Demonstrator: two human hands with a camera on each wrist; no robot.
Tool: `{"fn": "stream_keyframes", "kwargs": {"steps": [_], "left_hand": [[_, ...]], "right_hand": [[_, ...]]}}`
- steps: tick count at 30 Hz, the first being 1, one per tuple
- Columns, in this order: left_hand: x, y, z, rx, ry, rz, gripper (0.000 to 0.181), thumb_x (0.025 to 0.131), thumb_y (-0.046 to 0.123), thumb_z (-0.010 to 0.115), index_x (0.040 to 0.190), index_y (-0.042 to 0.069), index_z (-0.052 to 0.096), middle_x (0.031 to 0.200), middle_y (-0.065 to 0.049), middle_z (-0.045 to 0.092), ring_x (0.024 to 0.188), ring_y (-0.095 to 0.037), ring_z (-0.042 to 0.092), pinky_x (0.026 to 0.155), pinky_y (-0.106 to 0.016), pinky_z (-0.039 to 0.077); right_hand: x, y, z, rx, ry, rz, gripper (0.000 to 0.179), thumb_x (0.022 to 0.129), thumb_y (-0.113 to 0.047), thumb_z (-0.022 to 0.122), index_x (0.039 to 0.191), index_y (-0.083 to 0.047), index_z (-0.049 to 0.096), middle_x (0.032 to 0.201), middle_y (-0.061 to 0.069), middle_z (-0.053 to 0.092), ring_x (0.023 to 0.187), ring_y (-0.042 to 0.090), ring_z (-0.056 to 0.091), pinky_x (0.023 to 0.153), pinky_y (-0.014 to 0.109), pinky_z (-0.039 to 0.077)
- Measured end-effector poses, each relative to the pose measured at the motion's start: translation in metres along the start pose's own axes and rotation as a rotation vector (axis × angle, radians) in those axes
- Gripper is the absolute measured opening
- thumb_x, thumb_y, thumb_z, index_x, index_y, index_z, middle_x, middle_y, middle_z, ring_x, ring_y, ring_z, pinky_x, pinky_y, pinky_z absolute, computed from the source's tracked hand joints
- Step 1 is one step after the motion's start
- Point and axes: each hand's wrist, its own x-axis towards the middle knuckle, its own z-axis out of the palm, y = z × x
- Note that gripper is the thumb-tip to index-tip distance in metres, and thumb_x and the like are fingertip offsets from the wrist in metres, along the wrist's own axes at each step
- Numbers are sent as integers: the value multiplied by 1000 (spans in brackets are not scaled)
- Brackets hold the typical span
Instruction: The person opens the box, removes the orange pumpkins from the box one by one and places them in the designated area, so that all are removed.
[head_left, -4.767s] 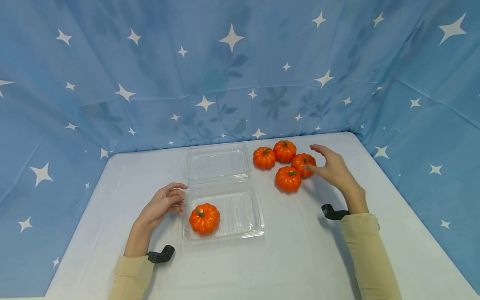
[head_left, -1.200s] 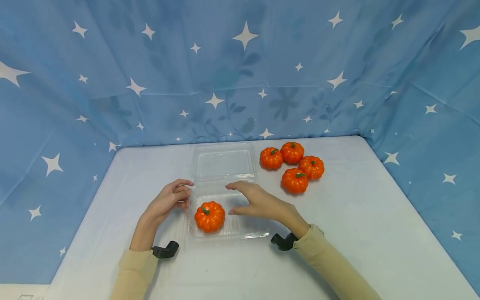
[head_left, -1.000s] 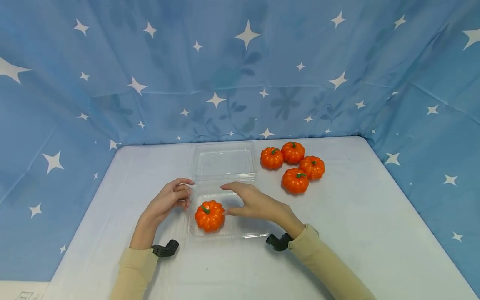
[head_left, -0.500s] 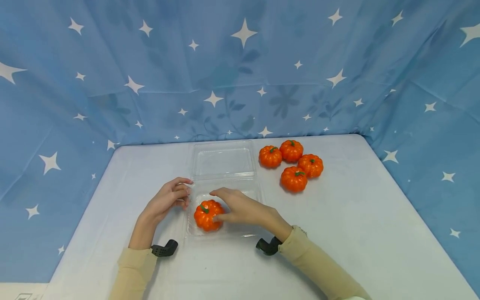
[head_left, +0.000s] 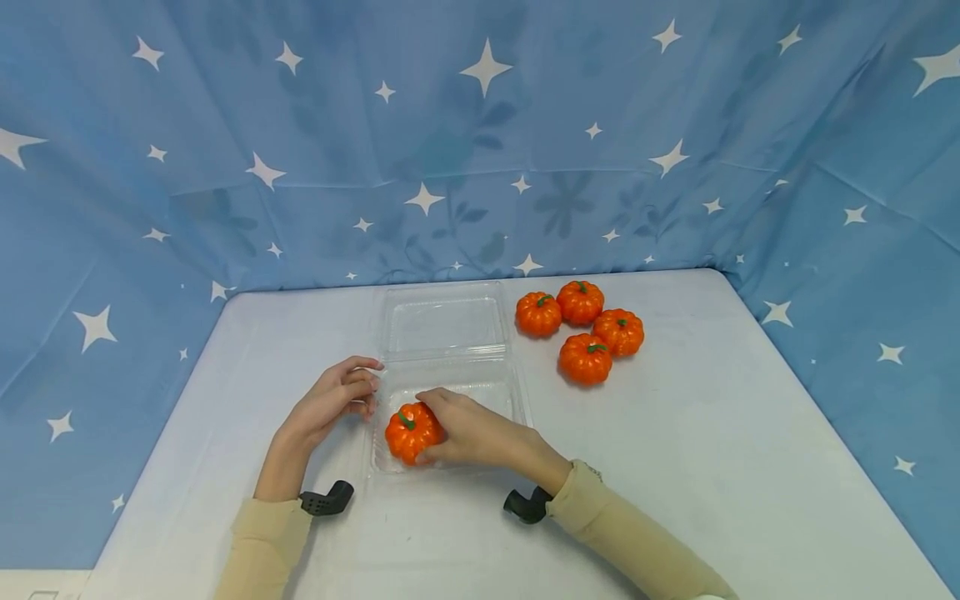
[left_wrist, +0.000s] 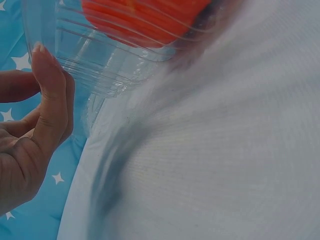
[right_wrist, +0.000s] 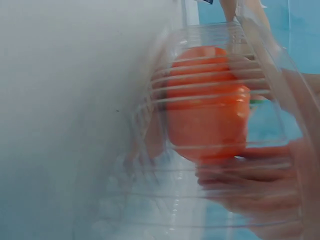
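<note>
A small orange pumpkin (head_left: 408, 435) with a green stem sits in the left part of a clear plastic clamshell box (head_left: 489, 398), whose lid (head_left: 444, 323) lies folded back. My right hand (head_left: 472, 429) reaches in from the right and grips the pumpkin's right side, thumb near, fingers far. Through the clear wall in the right wrist view, fingers (right_wrist: 250, 180) meet the pumpkin (right_wrist: 205, 110). My left hand (head_left: 333, 400) stays at the box's left edge, fingers loosely bent. In the left wrist view a fingertip (left_wrist: 41, 52) touches the plastic rim.
Several more orange pumpkins (head_left: 585, 360) stand in a group right of the lid, on the white tabletop (head_left: 705, 433). A blue star-patterned curtain (head_left: 480, 167) rises behind the table and along both sides.
My right hand has come from the pumpkin group to the box, moved left, and taken hold of the pumpkin inside. My left hand has stayed at the box's edge.
</note>
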Motion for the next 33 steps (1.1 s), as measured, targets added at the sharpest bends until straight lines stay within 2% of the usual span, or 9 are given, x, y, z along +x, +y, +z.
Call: {"fn": "stream_keyframes", "kwargs": {"steps": [7,16,25,33], "left_hand": [[1,1,0,1,0,2,40,103,6,52,139,-10,42,84,-6,60,64,-16,57,63,-29,56],[0,0,0,3,3,3,39,103,5,51,139,-10,42,85,-8,60,64,-16,58,63,-28,56],[0,0,1,7,10,-3,39,104,5,51,139,-10,42,86,-8,60,66,-15,58,63,-28,57],[0,0,1,4,7,-6,40,104,6,52,140,-10,42,86,-8,60,66,-15,58,62,-28,56]], "right_hand": [[1,0,5,-3,-12,13,87,86,-37,84,152,1,41,147,13,55,129,23,59,108,35,52],[0,-1,6,-6,0,-16,84,87,-37,84,151,0,43,145,13,56,125,21,60,105,32,53],[-4,0,-2,35,28,-25,81,86,-34,84,149,-2,45,144,11,56,123,20,60,104,32,54],[-10,-1,-15,38,53,-43,81,87,-31,83,151,0,43,149,13,53,131,24,57,109,37,51]]}}
